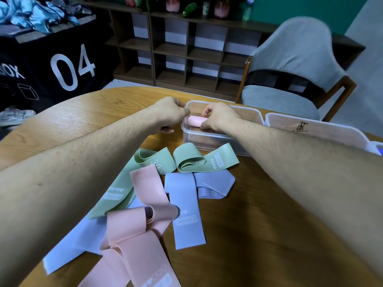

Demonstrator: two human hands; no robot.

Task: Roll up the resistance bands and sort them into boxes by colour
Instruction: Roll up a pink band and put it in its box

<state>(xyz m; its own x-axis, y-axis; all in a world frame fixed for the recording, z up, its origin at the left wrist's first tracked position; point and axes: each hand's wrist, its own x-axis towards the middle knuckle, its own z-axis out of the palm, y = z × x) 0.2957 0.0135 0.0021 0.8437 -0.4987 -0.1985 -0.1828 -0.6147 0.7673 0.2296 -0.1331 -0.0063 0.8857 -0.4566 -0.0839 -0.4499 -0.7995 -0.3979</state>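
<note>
We hold pink roll point(196, 121) inside clear box point(209, 139), centre frame; right hand point(219, 119) pinches it against unrolling; left hand point(172, 112) curled, grip unclear.

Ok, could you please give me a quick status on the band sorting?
Right hand grips pink roll inside clear box. Left hand at the box's edge, curled, grip unclear. Loose bands unrolled on table.
</note>
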